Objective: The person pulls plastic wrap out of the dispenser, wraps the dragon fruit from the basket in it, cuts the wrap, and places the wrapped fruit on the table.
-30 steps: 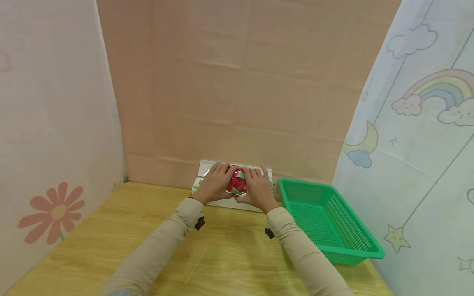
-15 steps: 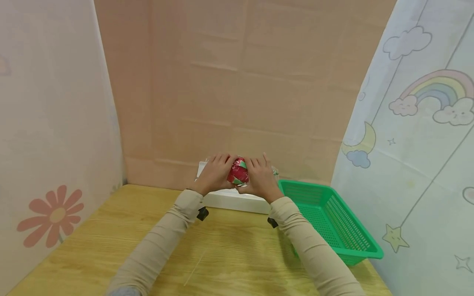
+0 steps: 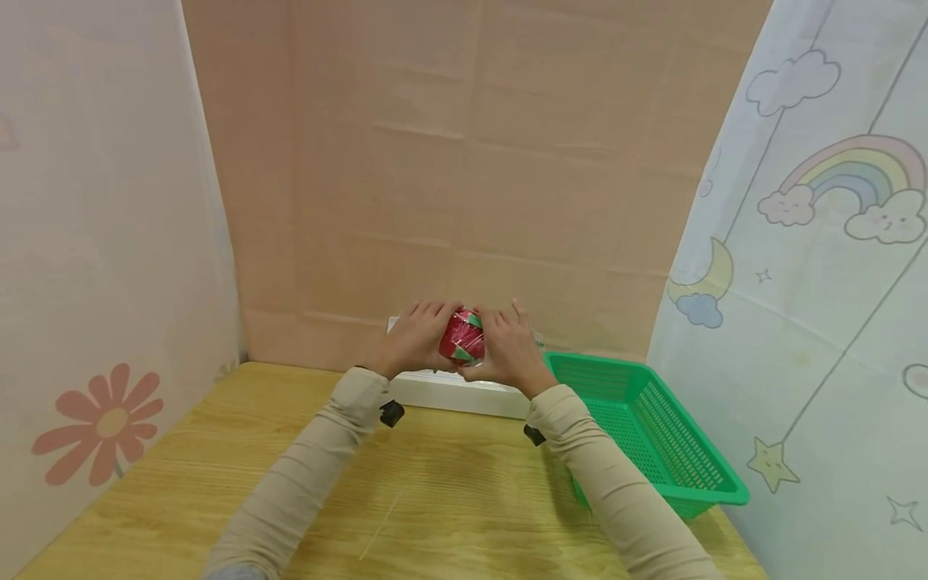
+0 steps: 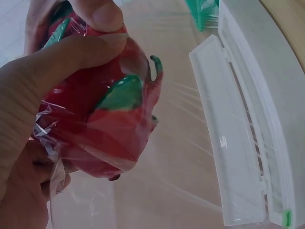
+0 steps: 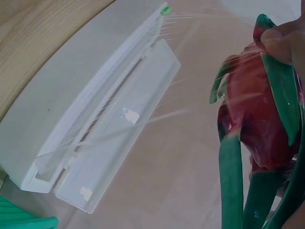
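No text, brand or number can be read in any view. On one end of the white box (image 4: 279, 95), a small green patch (image 4: 287, 218) bears a dark mark too blurred to make out. Its flap (image 5: 109, 157) shows two pale patches (image 5: 131, 115); whether they are labels cannot be told.

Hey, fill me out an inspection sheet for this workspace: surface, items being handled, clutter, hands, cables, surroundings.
Surface: wood-grain table; thin pale line on it, scratch or strand unclear.
Items handled: red fruit with green tips, at least partly covered by clear film; white dispenser behind it, flap open.
Clutter: green basket, right of the dispenser.
Hands: left hand and right hand grip the fruit from opposite sides.
Cables: nothing seen.
Surroundings: tan backdrop; pale patterned sheets at both sides.
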Demonstrator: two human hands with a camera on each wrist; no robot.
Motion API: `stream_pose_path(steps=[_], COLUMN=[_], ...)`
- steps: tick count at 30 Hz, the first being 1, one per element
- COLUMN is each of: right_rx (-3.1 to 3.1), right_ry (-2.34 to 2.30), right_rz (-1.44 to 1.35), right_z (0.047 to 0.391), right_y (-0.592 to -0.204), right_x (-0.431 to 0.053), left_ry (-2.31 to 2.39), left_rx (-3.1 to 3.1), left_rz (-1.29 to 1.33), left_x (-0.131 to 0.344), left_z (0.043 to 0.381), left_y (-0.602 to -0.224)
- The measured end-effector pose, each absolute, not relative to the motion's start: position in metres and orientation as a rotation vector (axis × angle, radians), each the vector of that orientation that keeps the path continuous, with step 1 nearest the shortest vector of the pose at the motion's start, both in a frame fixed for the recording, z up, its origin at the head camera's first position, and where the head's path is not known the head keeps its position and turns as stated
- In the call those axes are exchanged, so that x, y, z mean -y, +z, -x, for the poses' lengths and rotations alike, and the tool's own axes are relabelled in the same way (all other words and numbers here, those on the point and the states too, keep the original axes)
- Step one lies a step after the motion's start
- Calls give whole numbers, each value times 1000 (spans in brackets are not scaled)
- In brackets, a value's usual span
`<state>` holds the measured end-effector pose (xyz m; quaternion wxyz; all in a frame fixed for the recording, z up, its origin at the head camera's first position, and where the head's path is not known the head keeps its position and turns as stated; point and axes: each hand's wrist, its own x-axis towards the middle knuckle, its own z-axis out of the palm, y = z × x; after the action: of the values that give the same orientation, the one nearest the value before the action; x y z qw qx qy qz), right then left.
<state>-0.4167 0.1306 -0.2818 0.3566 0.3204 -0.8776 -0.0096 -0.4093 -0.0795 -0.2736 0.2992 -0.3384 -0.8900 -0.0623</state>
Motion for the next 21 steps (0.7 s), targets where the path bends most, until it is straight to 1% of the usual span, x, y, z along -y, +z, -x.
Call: stream_pose_path(steps=[9,21], right_rx=[2385,2551], right_ry=[56,210], right_rz=[-902,-963], right_z=[403,393], right_y=[-276,-271], right_x=[-131,-129], left_ry=[-333,-481], left_rx=[2498,2556], left_rz=[935,1024], left_x=[83,91], left_z=[398,394], left_y=[-271,-271])
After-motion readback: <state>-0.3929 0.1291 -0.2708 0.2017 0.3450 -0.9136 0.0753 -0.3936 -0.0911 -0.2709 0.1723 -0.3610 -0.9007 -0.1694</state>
